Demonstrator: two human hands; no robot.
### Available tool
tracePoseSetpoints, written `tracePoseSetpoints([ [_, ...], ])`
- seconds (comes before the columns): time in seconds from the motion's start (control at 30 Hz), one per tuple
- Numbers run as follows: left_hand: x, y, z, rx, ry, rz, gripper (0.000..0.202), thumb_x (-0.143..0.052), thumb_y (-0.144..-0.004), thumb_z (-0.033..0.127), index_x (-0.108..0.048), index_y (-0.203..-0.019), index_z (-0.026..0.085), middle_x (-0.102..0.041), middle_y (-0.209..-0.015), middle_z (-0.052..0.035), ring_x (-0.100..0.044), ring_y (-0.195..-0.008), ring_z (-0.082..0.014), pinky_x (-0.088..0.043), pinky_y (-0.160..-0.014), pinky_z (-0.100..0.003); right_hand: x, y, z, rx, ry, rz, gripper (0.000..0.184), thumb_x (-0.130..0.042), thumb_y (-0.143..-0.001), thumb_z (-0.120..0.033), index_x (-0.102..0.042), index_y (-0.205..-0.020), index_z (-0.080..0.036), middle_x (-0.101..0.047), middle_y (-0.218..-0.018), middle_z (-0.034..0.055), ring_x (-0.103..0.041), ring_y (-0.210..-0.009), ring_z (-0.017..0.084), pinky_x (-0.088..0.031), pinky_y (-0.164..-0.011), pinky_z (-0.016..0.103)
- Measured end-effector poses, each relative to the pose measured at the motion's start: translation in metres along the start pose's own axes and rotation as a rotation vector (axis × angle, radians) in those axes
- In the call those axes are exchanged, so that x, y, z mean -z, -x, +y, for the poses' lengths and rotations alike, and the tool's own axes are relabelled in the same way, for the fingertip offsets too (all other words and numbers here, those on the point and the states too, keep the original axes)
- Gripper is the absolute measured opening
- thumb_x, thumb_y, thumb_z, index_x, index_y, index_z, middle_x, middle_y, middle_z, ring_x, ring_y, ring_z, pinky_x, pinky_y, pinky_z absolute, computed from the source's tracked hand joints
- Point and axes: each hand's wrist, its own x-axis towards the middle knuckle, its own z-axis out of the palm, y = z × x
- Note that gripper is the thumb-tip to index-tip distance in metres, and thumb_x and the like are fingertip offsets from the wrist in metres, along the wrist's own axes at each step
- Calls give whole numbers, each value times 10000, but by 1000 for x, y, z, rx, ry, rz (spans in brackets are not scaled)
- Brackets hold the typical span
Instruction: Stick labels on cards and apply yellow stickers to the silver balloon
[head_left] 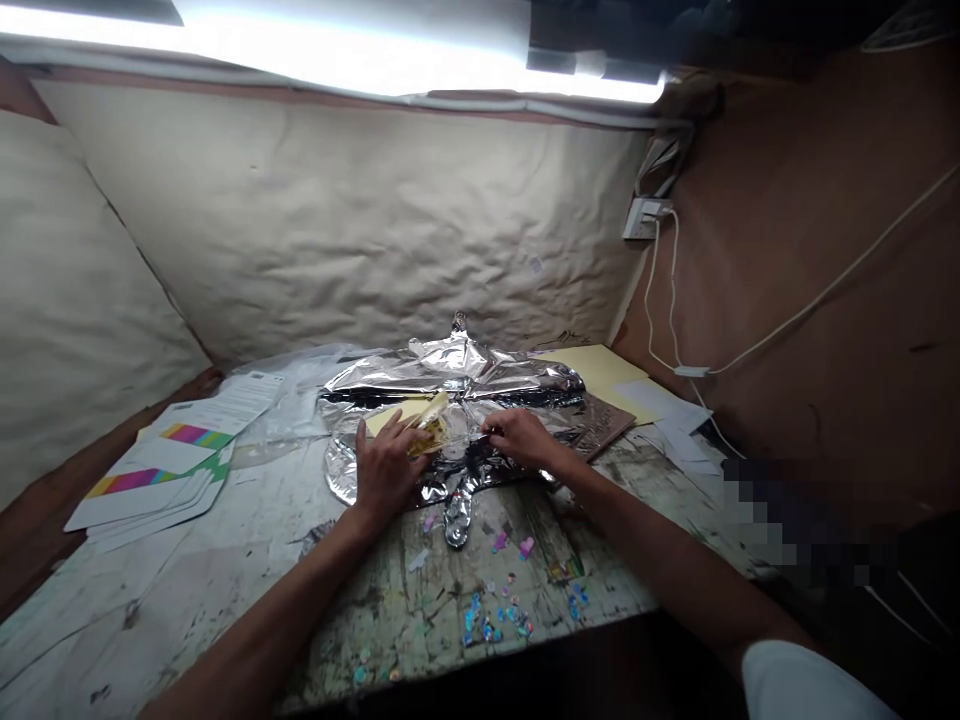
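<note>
At centre frame my left hand (386,472) curls closed on a yellow packet (429,424) atop the silver foil balloon (457,372), and my right hand (523,438) pinches the foil. Print on the rainbow-striped cards (154,478) at left is unreadable.

— What is the bench (225,590) like?
— A worn top, pale, scuffed and blotched with old paint, filling the lower half of the frame.
— And in the middle?
— A crumpled silver foil balloon (457,385), flat on the surface, its narrow tail pointing toward the bottom edge.
— To the left?
— A fanned stack of white cards (150,480) with rainbow stripes, and a clear plastic bag (300,390) between them and the foil.
— To the right?
— A yellow sheet (600,368), a brown embossed sheet (604,425) just beside the foil, and loose white papers (667,410) further right.
— Anything nearer the bottom?
— Small coloured confetti pieces (510,605), scattered below the foil's tail.
</note>
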Motion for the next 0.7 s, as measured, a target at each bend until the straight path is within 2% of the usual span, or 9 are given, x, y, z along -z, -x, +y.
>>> tracePoseSetpoints([
  [0.07, -2, 1, -1, -1, -58, 14, 546, -648, -804, 367, -535, -1326, 256, -487, -1440, -109, -330, -1402, -340, -57, -1130, -642, 3, -7, 4, -49, -6, -18, 208, -625, -760, -146, -770, -871, -246, -743, -855, 16, -648, -771, 192, -425, -692, 263],
  [0.13, -5, 2, -2, 25, -115, 34, 795, -675, -770, 425, -354, -1469, 224, -335, -1531, -137, -217, -1442, -365, -21, -1131, -646, 10, -24, 9, -72, 16, -32, 201, -628, -767, -185, -778, -886, -245, -747, -848, 16, -651, -767, 195, -421, -663, 254],
  [0.27, -5, 3, 1, 76, -189, 100, 1096, -698, -735, 472, -28, -1546, 164, -99, -1592, -172, -48, -1469, -371, 30, -1139, -625, 34, -90, 22, -182, 216, 21, 241, -593, -792, -204, -778, -943, -233, -747, -894, 28, -648, -810, 201, -410, -660, 242],
  [0.37, -3, 6, 6, 34, -190, 134, 1173, -696, -757, 393, 170, -1514, 164, -37, -1591, -182, 17, -1469, -356, 84, -1135, -614, 47, -146, 35, -233, 288, -5, 229, -604, -787, -204, -779, -934, -200, -744, -908, 53, -644, -847, 214, -413, -677, 233],
  [0.47, -5, 8, 8, -29, -143, 128, 1153, -681, -777, 333, 202, -1505, 191, -41, -1590, -178, -5, -1469, -340, 62, -1152, -590, 50, -185, 49, -292, 348, -6, 234, -608, -809, -226, -767, -974, -175, -736, -954, 83, -644, -862, 226, -427, -697, 241],
  [0.57, -11, 7, 4, -49, -20, 106, 1182, -724, -742, 321, 158, -1519, 199, -67, -1593, -181, -79, -1469, -331, -65, -1179, -557, 44, -202, 63, -351, 418, -25, 253, -619, -842, -316, -756, -975, -151, -728, -968, 116, -650, -865, 246, -454, -716, 270],
  [0.63, -14, 5, -1, -25, 159, 94, 1162, -758, -714, 329, 52, -1540, 218, -138, -1592, -171, -166, -1459, -330, -193, -1173, -532, 38, -205, 71, -361, 472, -49, 283, -634, -844, -365, -748, -978, -144, -719, -1005, 147, -649, -911, 269, -470, -755, 303],
  [0.7, -14, 1, -7, 104, 435, 146, 1025, -753, -731, 352, -133, -1538, 236, -278, -1560, -152, -319, -1411, -316, -348, -1122, -486, 32, -205, 76, -333, 520, -88, 311, -672, -820, -380, -735, -1005, -139, -705, -1051, 179, -644, -970, 290, -475, -803, 335],
])
